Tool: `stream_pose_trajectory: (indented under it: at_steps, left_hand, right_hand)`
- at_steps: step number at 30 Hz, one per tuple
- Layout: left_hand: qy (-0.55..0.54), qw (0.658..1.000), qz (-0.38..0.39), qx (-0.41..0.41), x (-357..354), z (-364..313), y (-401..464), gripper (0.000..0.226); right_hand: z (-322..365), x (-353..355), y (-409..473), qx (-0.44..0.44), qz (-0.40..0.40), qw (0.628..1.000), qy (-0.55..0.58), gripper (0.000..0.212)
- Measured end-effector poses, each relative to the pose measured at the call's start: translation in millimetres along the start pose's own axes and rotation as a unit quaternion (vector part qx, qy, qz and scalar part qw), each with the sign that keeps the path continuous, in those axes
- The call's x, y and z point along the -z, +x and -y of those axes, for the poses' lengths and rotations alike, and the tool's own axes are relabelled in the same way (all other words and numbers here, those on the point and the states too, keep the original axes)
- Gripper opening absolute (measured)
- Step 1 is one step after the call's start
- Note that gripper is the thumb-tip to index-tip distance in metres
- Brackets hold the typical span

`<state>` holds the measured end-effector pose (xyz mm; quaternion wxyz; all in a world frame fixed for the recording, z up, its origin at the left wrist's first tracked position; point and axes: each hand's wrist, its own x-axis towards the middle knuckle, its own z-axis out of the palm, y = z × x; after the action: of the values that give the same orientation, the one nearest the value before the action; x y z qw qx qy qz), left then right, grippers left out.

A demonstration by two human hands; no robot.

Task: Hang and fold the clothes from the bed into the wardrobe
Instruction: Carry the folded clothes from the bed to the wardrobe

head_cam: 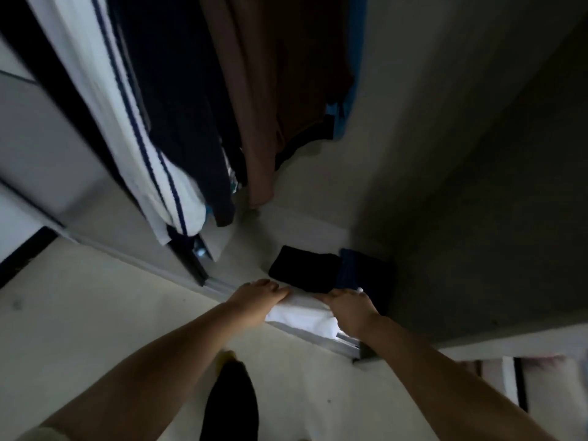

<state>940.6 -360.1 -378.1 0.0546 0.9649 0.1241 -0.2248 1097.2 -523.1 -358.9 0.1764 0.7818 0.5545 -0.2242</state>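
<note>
A folded white garment (302, 313) lies at the front edge of the wardrobe floor (299, 230), over the door track. My left hand (259, 297) grips its left end and my right hand (348, 308) grips its right end. Just behind it lie a folded black garment (304, 268) and a folded dark blue one (362, 270), side by side. Above hang several clothes: a white piece with blue stripes (127, 122), a dark navy one (178, 106) and a brown one (270, 90).
The wardrobe's side wall (477, 186) stands close on the right. A sliding door with a dark frame (47, 122) is on the left, its metal track (318, 340) below. My dark-clad leg (230, 405) stands on the pale floor (95, 313).
</note>
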Motion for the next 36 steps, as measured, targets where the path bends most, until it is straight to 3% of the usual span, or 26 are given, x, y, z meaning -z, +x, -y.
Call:
stream_pose_trajectory:
  at_steps: [9, 16, 19, 23, 27, 29, 32, 36]
  left_hand:
    - [0.007, 0.996, -0.005, -0.084, -11.4, 91.1, 148.1, 0.076]
    - [-0.037, 0.994, -0.028, -0.098, -72.7, 142.7, 317.8, 0.071]
    - [-0.078, 0.987, -0.096, -0.107, -112.8, 163.0, 381.5, 0.068]
    - [-0.047, 0.982, -0.168, -0.079, -200.0, 172.6, 444.1, 0.073]
    - [0.029, 0.980, -0.165, -0.104, -303.7, 158.6, 468.6, 0.062]
    - [0.063, 0.983, -0.138, -0.102, -345.7, 155.2, 476.0, 0.077]
    - [0.032, 0.989, -0.125, -0.076, -376.0, 154.7, 484.5, 0.100]
    - [0.032, 0.993, -0.092, -0.066, -385.8, 156.2, 494.1, 0.104]
  right_hand:
    - [-31.2, -5.7, 133.2, -0.094, 0.027, 0.989, 0.109, 0.073]
    - [-103.5, -64.5, 291.7, -0.113, 0.005, 0.984, 0.136, 0.064]
    - [-123.7, -101.1, 356.9, -0.145, -0.038, 0.984, 0.099, 0.072]
    - [-123.7, -186.7, 426.9, -0.209, -0.131, 0.966, 0.082, 0.067]
    - [-95.3, -295.6, 467.9, -0.232, -0.076, 0.965, 0.096, 0.082]
    - [-81.3, -337.0, 479.9, -0.249, -0.068, 0.961, 0.101, 0.094]
    - [-73.3, -362.1, 489.2, -0.264, -0.094, 0.954, 0.108, 0.099]
    - [-82.1, -358.1, 491.3, -0.251, -0.049, 0.962, 0.096, 0.102]
